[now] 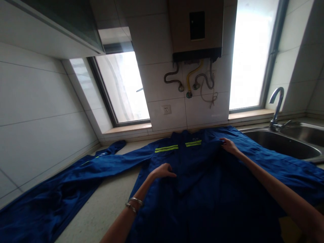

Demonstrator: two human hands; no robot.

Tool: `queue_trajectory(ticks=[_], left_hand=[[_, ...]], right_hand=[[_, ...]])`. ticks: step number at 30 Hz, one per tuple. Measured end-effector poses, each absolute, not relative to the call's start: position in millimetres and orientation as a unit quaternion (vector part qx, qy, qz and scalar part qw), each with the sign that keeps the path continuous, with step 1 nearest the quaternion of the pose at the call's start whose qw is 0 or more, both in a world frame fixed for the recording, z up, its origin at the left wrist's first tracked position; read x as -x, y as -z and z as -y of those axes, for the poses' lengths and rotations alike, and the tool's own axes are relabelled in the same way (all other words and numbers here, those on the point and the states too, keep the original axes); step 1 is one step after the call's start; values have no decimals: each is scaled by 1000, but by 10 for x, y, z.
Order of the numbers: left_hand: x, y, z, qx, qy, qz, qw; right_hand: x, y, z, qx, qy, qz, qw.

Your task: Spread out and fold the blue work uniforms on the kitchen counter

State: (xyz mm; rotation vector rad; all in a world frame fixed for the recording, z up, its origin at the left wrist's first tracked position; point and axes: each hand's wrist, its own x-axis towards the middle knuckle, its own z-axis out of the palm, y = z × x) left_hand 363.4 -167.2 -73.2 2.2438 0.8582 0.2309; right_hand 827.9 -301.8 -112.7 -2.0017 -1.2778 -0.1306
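Note:
A dark blue work jacket [187, 189] with yellow-green reflective strips across its chest is spread over the counter, collar toward the wall. My right hand [230, 146] pinches the cloth at the jacket's right chest side, and folds run down from that grip. Over the other front panel hovers or rests my left hand [163, 171], thumb and fingers apart, with no cloth visibly caught between them; contact is hard to make out. One sleeve [129, 162] stretches left. Two bracelets [134, 204] circle my left wrist.
More blue clothing [50, 192] lies along the left wall on the pale counter [101, 206]. At the right is a steel sink [278, 143] with a curved faucet [277, 98]. A water heater [197, 30] with pipes hangs above a wall socket [166, 109], between two windows.

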Motion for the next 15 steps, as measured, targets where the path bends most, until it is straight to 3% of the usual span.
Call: queue_trajectory(ticks=[4, 10, 12, 15], left_hand=[[-3732, 755, 1642, -885, -81, -292, 354], [-3517, 11, 1733, -869, -375, -274, 172], [-3402, -191, 1789, -894, -348, -238, 148], [-3282, -258, 1818, -941, -170, -229, 184]], right_hand=[[-8302, 1095, 2992, 781, 86, 515, 343], [-8331, 967, 3124, 744, 154, 587, 281], [-8362, 967, 3175, 732, 188, 618, 218], [-8441, 1021, 3215, 710, 209, 660, 127]])
